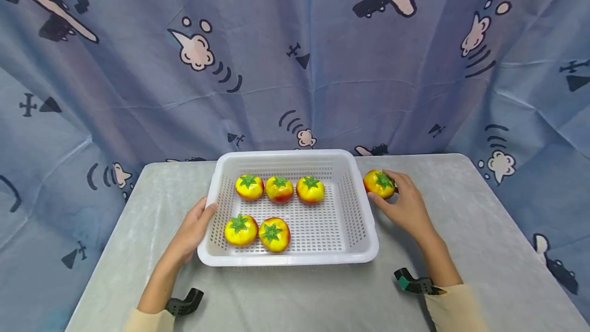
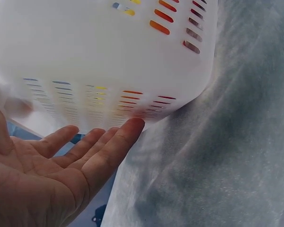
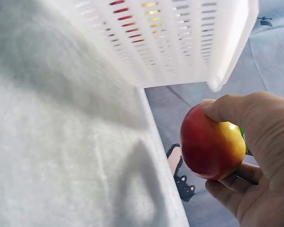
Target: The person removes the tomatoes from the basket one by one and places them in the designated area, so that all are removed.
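A white plastic basket (image 1: 295,258) with slotted walls stands on the table, holding several glossy yellow-and-red tomatoes with green star-shaped tops. Three, including a tomato (image 1: 310,190), form the back row. Two more, one being a tomato (image 1: 274,234), lie in front at the left. My left hand (image 1: 191,229) grips the basket's left side, thumb at the rim and fingers (image 2: 116,149) against the outer wall. Just outside the right wall, my right hand (image 1: 405,206) pinches another tomato (image 3: 210,142) between thumb and fingers. In the right wrist view it hangs beside the basket.
The table (image 1: 461,209) has a pale grey cloth cover. Behind it hangs a blue curtain (image 1: 258,55) printed with planes and clouds. Each wrist wears a dark band, such as the right band (image 1: 417,283).
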Available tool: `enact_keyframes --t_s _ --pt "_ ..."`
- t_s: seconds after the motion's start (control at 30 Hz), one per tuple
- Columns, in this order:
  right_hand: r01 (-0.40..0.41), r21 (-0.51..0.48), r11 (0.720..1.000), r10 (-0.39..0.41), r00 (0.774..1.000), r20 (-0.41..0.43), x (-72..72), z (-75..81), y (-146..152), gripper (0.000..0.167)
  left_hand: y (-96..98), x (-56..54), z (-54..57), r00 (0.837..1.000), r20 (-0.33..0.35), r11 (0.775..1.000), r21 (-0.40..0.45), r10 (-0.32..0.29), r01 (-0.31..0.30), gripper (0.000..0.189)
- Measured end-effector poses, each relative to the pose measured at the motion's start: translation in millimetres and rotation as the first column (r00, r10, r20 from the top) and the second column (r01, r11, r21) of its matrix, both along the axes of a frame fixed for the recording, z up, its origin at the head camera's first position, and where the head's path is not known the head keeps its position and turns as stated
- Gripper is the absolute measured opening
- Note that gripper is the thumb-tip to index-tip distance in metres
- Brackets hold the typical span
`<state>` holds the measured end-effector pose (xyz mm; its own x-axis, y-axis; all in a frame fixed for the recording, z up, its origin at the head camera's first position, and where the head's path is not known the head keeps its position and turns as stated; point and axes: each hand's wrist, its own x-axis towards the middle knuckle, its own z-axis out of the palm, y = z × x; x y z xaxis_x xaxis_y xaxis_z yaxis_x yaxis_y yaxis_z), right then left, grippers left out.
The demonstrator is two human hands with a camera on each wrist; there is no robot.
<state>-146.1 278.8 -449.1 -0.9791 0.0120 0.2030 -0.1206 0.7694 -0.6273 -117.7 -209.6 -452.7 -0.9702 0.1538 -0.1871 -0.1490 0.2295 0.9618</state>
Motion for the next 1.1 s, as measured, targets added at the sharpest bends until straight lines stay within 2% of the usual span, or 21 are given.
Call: enact_keyframes --t_s 0.4,0.57,0.73,1.1 --pt "-0.004 0.042 0.999 0.004 1.000 -0.009 -6.7 -18.0 5.4 0.074 -0.2 0.1 -1.1 1.000 -0.004 1.000 0.002 0.000 0.000 0.057" --pt "-0.003 0.049 0.999 0.003 1.000 0.015 -8.3 -23.4 6.0 0.073 -0.4 0.8 0.7 1.000 -0.001 1.000 0.010 0.004 -0.004 0.057" --pt "0.007 0.057 0.998 -0.009 0.999 0.046 -9.1 -25.7 6.0 0.073 -0.6 0.3 2.2 1.000 -0.003 1.000 0.013 0.001 -0.001 0.057" --pt "0.010 0.061 0.998 -0.014 0.998 0.060 -8.7 -26.6 5.9 0.077 -0.6 0.8 1.4 1.000 0.005 1.000 0.017 -0.001 0.001 0.057"
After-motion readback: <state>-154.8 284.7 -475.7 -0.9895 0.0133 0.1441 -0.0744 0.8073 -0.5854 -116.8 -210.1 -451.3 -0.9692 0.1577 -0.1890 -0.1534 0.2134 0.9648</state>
